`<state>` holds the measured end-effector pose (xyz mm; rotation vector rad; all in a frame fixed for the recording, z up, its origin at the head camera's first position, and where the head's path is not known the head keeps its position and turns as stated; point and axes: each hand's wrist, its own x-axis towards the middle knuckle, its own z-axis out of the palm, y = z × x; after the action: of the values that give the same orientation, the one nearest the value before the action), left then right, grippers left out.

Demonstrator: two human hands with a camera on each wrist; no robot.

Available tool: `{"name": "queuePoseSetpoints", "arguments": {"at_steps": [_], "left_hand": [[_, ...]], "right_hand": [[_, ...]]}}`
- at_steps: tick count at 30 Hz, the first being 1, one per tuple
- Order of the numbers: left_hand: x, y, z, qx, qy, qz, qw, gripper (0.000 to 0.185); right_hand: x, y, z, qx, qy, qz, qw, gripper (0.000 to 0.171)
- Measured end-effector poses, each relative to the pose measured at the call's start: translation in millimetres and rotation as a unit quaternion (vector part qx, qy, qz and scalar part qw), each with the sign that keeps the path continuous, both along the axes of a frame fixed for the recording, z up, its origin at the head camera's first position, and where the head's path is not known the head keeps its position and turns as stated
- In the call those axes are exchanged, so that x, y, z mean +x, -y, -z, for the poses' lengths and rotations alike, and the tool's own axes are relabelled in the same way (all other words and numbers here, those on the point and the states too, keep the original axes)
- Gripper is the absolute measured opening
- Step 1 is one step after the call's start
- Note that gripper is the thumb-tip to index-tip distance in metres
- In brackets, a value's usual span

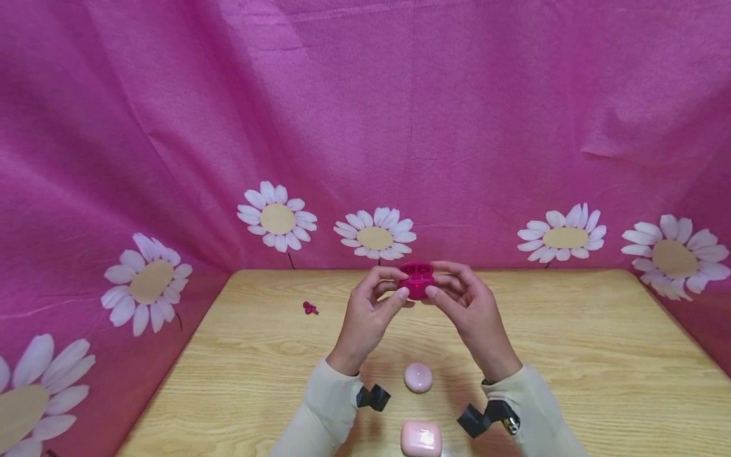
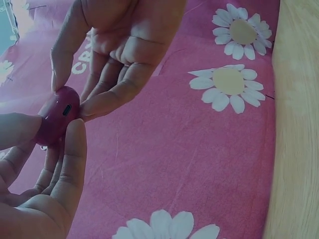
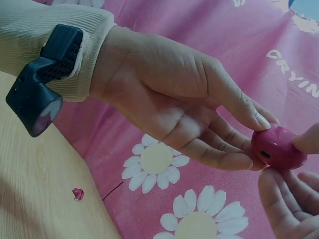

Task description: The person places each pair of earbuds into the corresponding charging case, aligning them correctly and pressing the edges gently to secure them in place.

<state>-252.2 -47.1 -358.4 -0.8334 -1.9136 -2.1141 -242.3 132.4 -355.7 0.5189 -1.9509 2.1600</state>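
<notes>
— What are the hands doing?

— Both are raised above the wooden table [image 1: 571,355]. The left hand [image 1: 365,317] and right hand [image 1: 471,311] pinch one magenta earbud case [image 1: 417,280] between thumbs and curled fingertips, from either side.

— Is it open?

— It looks open from the head view, with hollows on top, though fingers cover its edges. The wrist views show only its rounded shell and a small port.

— What else can you count?

— One round pale pink case [image 1: 418,377], one squarish pink case [image 1: 421,438] cut off at the frame's edge, and one small red piece [image 1: 310,308], possibly an earbud
</notes>
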Motion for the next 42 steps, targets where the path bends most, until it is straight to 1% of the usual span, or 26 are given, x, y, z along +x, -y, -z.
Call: {"name": "queuePoseSetpoints", "arguments": {"at_steps": [5, 10, 18, 22, 25, 30, 33, 35, 36, 40, 42], "left_hand": [[-0.1, 2.0, -0.6, -0.001, 0.001, -0.006, 1.0000, 0.024], [-0.9, 2.6, 0.9, 0.000, 0.006, -0.003, 1.0000, 0.025], [-3.5, 2.2, 2.2, -0.005, 0.004, -0.006, 1.0000, 0.024], [-5.0, 1.8, 3.0, -0.011, 0.000, -0.010, 0.9999, 0.024], [-5.4, 2.6, 3.0, -0.018, -0.003, -0.015, 0.9997, 0.025], [-8.2, 7.9, 2.1, -0.013, -0.006, -0.027, 0.9995, 0.028], [-12.3, 13.9, 2.4, -0.017, -0.002, -0.045, 0.9989, 0.026], [-11.5, 19.5, -3.0, -0.033, 0.007, -0.065, 0.9973, 0.026], [-13.8, 23.5, -2.8, -0.046, 0.018, -0.079, 0.9956, 0.026], [-26.1, 43.8, 3.1, -0.091, 0.071, -0.141, 0.9833, 0.028], [-37.9, 56.2, 14.8, -0.105, 0.093, -0.172, 0.9751, 0.027]], "right_hand": [[-0.4, 1.4, 2.8, 0.006, 0.015, -0.009, 1.000, 0.039], [-0.5, 3.6, 4.8, 0.014, 0.027, -0.003, 1.000, 0.036], [-2.3, 2.9, 5.8, 0.035, 0.032, 0.004, 0.999, 0.034], [-3.4, 3.8, 6.4, 0.035, 0.033, 0.004, 0.999, 0.033], [-3.5, 4.6, 6.5, 0.035, 0.033, 0.010, 0.999, 0.033], [-3.6, 4.3, 7.0, 0.042, 0.035, 0.021, 0.998, 0.034], [-4.0, 3.7, 7.7, 0.045, 0.037, 0.026, 0.998, 0.034], [-4.2, 3.2, 8.2, 0.047, 0.038, 0.028, 0.998, 0.034], [-4.4, 3.0, 8.5, 0.047, 0.038, 0.028, 0.998, 0.033], [-4.5, 3.1, 8.7, 0.043, 0.038, 0.024, 0.998, 0.033], [-4.3, 3.4, 8.8, 0.042, 0.038, 0.021, 0.998, 0.033]]}}
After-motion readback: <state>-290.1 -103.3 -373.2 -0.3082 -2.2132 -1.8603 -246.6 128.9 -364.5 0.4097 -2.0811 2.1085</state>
